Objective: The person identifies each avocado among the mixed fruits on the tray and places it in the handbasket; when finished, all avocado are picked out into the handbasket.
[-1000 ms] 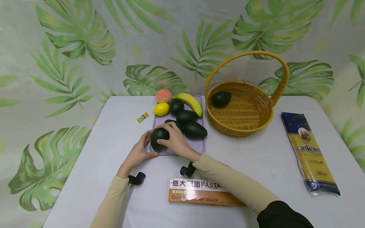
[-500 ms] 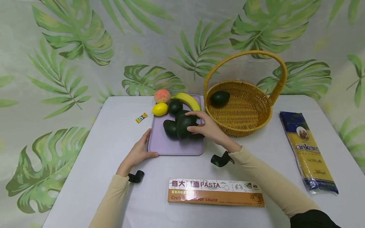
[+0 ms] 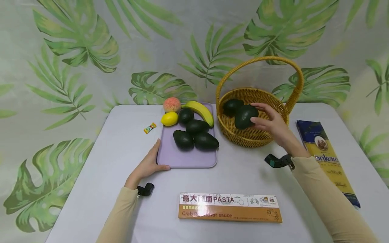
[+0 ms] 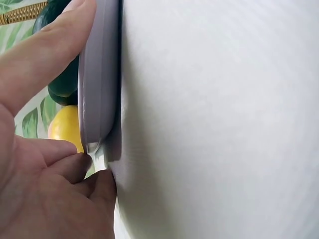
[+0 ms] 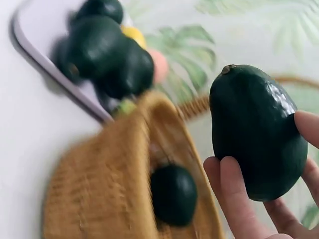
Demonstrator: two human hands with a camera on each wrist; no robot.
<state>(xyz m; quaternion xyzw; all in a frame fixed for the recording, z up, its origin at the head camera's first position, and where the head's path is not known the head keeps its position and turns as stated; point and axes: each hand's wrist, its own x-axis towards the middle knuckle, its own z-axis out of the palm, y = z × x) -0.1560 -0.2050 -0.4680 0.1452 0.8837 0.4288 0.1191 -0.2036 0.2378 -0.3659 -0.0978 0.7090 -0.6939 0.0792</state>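
Note:
In the head view my right hand (image 3: pixel 275 128) pinches a dark green avocado (image 3: pixel 245 117) over the wicker basket (image 3: pixel 252 143). The right wrist view shows this avocado (image 5: pixel 256 132) between thumb and fingertips, above the basket rim. Another avocado (image 3: pixel 233 107) lies inside at the basket's left. My left hand (image 3: pixel 147 163) rests against the front left corner of the lilac tray (image 3: pixel 186 160), thumb along the front edge and fingers along the left side. On the tray are several avocados (image 3: pixel 206 141), a lemon (image 3: pixel 169 118), a peach (image 3: pixel 172 105) and a banana (image 3: pixel 200 111).
A pasta box (image 3: pixel 230 207) lies near the front of the white table (image 3: pixel 91 189). At the right, a bag of pasta (image 3: pixel 322 141) is partly covered by the right forearm. A small wrapped candy (image 3: pixel 150 128) lies left of the tray. The basket's tall handle (image 3: pixel 258 60) arches over it.
My right hand has lifted the avocado from the tray's front left and carried it right, over the basket. The left hand has stayed at the tray corner.

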